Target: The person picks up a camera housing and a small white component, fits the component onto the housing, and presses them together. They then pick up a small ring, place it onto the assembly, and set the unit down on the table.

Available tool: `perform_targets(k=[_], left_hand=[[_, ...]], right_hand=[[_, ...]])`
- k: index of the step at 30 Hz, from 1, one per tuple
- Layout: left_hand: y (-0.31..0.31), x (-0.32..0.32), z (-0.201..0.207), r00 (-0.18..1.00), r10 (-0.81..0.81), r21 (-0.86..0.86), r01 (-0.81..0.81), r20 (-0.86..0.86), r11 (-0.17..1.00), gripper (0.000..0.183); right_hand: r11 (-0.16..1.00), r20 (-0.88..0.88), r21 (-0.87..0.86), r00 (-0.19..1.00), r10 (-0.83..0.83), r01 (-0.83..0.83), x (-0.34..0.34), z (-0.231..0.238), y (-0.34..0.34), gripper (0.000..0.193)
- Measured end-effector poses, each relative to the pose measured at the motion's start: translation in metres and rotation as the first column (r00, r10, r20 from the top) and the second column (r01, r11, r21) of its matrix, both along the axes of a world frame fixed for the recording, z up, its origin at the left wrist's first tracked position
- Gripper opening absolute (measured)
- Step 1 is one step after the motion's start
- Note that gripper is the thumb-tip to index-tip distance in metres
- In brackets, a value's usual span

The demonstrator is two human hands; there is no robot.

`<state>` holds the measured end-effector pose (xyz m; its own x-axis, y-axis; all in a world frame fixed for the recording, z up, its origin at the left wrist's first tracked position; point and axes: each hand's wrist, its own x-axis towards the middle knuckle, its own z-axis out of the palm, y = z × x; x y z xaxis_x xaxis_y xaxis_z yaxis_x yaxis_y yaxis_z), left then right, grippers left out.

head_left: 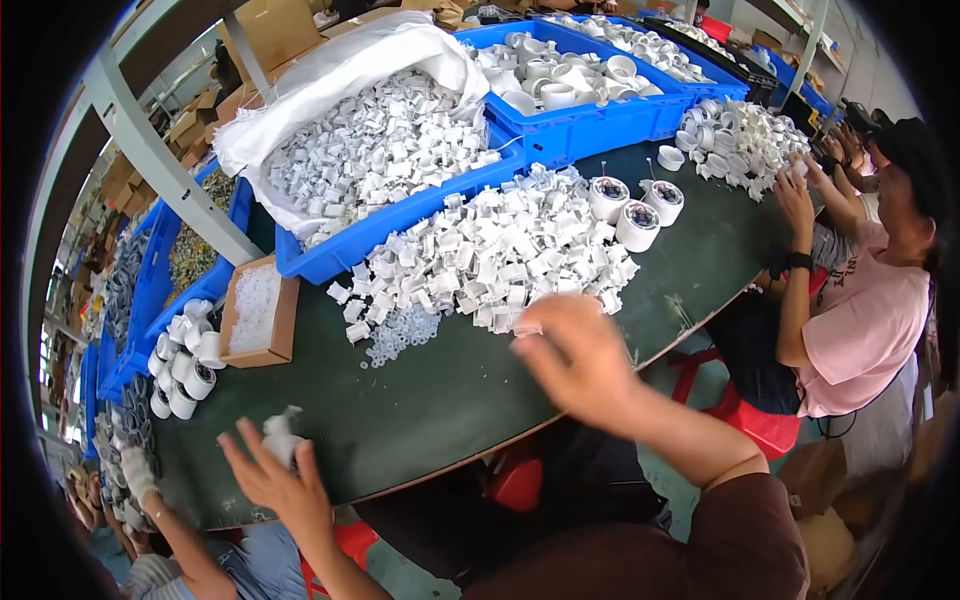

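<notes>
Head view: right hand [578,362] reaches to white plastic pieces [490,255], blurred.

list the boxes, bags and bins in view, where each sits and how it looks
small box: left on the table, open brown cardboard, white bits inside
bag: lining the near blue bin, clear-white plastic, full of white clips
blue bins: along the table's far edge, rectangular
cartons: top left, brown cardboard

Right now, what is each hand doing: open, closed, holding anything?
Left hand: fingers spread, a white plastic part at its fingertips.
Right hand: blurred, reaching to the pile of white parts; grip cannot be told.
</notes>
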<state>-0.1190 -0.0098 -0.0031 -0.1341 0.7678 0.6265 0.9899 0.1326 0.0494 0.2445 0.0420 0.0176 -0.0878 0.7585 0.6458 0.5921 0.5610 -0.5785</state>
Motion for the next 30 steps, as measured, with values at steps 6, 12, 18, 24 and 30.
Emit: perform_targets(k=[6,12,18,24,30], left_hand=[[-0.005,0.003,-0.01,0.996,0.069,0.076,-0.072,0.05,0.994,0.077],[-0.009,0.059,-0.008,0.964,-0.146,-0.047,0.16,0.222,0.986,0.084],[-0.018,0.075,-0.011,0.858,-0.312,-0.142,0.397,0.408,0.907,0.055],[-0.02,0.131,-0.004,0.433,-0.482,0.077,0.679,0.762,0.731,0.047],[-0.012,0.15,-0.019,0.47,-0.441,0.114,0.575,0.764,0.81,0.049]], right_hand=[[0.72,0.332,-0.036,0.687,-0.646,0.693,0.144,-0.016,0.068,0.071],[0.778,0.003,-0.32,0.822,-0.57,0.541,0.177,-0.041,0.092,0.063],[0.919,-0.703,-0.394,0.644,-0.301,0.0,0.147,-0.011,0.051,0.044],[0.911,-0.274,-0.303,0.941,0.198,-0.28,0.019,-0.012,-0.019,0.069],[0.832,-0.285,-0.274,0.867,0.408,-0.482,-0.066,-0.047,-0.038,0.066]])
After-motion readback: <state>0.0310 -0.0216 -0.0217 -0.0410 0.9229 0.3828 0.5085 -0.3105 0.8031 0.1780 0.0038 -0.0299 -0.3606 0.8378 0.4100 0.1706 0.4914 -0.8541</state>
